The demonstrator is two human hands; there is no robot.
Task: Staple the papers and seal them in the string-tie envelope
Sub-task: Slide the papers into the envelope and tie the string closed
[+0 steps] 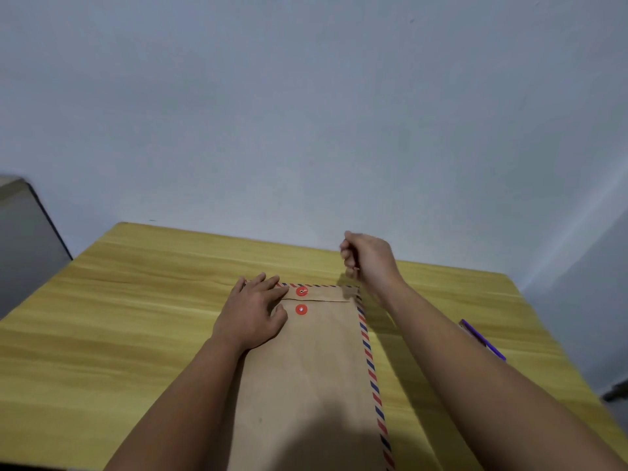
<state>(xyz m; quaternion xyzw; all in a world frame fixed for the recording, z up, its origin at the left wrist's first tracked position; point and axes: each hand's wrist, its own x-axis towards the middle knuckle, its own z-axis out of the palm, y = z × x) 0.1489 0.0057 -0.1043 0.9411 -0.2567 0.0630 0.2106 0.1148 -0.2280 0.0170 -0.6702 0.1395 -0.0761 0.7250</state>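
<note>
The brown kraft string-tie envelope (316,368) lies on the yellow wooden tabletop (136,317), pressed by the flat, open left hand (253,312). The right hand (368,260) is curled shut above; a string is not visible. Loose winding could leave the flap open.

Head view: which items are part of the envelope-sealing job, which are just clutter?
In the job:
- brown envelope, flap folded down
- upper red button and lower red button
- left hand flat on the envelope
- right hand closed, raised beyond the envelope's far right corner

Lying about:
- purple pen at the table's right edge
- grey object at far left
</note>
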